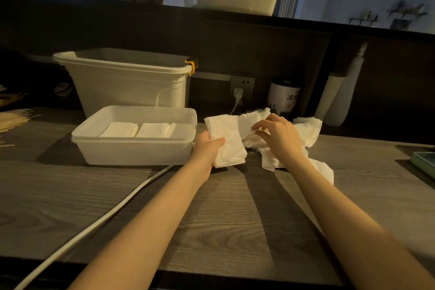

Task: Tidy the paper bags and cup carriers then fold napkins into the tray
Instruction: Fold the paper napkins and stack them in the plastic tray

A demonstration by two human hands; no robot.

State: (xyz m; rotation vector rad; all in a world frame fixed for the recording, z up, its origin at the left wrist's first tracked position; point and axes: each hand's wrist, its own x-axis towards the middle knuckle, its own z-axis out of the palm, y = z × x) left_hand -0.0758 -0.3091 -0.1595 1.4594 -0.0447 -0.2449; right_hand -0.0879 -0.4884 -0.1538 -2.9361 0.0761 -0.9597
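Napkins are the job in hand: the folding step looks well under way, with the bags and carriers no longer the concern. The tray (pixel 134 146), a shallow white plastic tub on the wooden counter (pixel 211 214), already holds three folded stacks (pixel 138 129) laid side by side along its floor, with bare space left toward its right end.

Just right of the tray, the left hand (pixel 207 148) grips a folded bundle of napkins (pixel 226 141), thumb across the front and fingers curled behind, the bundle held up off the counter. Further right of the tray, the right hand (pixel 280 136) reaches into a loose, crumpled pile of napkins (pixel 303 129), its fingertips bent and pinching at a sheet on top; whether it has one sheet or several I cannot tell.

Behind the tray stands a taller white bin (pixel 124 82) with a yellow clip on its rim. A white cable (pixel 113 214) runs from in front of the tray toward the counter's near edge. Behind the loose pile sits a printed canister (pixel 283 99).

My guess is the next move is either to add the pinched sheet to the held bundle or to set the bundle into the tray's open right end. Thin paper clings and drags its neighbours, so peeling one sheet cleanly calls for a light pinch; lowering the bundle calls for keeping it square beside the stacks.
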